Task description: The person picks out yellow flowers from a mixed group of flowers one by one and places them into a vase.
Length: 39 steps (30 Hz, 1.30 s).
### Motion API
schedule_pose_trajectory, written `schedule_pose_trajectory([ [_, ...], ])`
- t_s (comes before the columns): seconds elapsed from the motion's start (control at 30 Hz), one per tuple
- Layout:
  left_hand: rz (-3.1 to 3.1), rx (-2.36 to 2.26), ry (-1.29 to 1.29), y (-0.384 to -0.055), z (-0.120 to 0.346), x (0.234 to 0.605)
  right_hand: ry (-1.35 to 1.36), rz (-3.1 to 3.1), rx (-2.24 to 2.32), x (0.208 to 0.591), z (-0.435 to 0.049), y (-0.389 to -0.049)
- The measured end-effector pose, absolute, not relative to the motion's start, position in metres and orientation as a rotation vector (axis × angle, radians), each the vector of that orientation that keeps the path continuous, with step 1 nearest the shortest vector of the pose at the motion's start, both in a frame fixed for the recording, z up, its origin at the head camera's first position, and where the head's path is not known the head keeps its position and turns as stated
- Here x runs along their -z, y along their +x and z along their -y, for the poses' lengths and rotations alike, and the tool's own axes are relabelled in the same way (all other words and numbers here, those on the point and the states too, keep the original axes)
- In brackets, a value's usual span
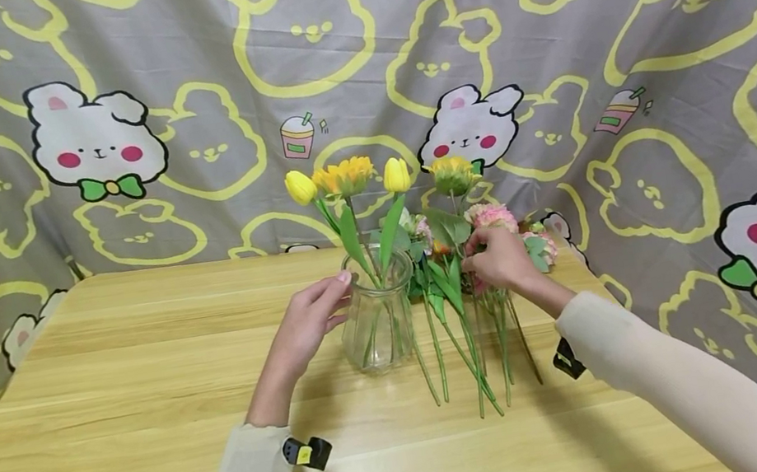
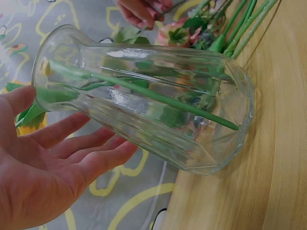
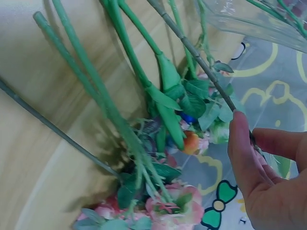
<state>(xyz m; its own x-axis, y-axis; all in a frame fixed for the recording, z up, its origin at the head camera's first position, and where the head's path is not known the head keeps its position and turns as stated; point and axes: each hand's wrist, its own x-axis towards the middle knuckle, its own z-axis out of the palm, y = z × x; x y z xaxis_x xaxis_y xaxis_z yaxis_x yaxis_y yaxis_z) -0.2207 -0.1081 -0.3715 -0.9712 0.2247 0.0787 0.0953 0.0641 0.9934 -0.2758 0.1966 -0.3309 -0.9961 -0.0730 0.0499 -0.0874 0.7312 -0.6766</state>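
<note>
1. Wooden table point(image 1: 146, 375).
2. Loose flowers point(image 1: 447, 287), lying on table.
3. Glass vase point(image 1: 383, 352), upright beside them, tulips point(image 1: 396, 175) and sunflower point(image 1: 345, 178) inside.
4. Second sunflower point(image 1: 453, 176) beside vase, stem pinched in right hand point(image 1: 502, 255).
5. Left hand point(image 1: 306, 319), fingers relaxed, thumb at vase rim.

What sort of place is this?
Probably a curtained-off work corner indoors: a wooden table, cartoon-printed cloth hanging behind it, and a glass vase beside loose flowers.

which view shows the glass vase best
The left wrist view: the glass vase fills much of the frame, from rim to base. The head view shows it smaller, upright on the table; the right wrist view catches only part, at the top right.
</note>
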Motion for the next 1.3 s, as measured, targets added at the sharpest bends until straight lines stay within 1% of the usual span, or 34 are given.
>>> schedule_pose_trajectory([
  [0.27, -2.219, -2.052, 0.336, -0.221, 0.109, 0.372, 0.202, 2.876, -1.042, 0.303, -0.188, -0.274],
  [0.67, -2.192, -2.064, 0.328, -0.221, 0.109, 0.373, 0.252, 2.858, -1.084, 0.257, -0.172, -0.268],
  [0.93, -2.207, -2.052, 0.315, -0.221, 0.108, 0.372, 0.276, 2.751, -1.122, 0.233, -0.162, -0.263],
  [1.3, -2.201, -2.055, 0.311, -0.221, 0.108, 0.372, 0.331, 2.549, -1.171, 0.19, -0.148, -0.263],
])
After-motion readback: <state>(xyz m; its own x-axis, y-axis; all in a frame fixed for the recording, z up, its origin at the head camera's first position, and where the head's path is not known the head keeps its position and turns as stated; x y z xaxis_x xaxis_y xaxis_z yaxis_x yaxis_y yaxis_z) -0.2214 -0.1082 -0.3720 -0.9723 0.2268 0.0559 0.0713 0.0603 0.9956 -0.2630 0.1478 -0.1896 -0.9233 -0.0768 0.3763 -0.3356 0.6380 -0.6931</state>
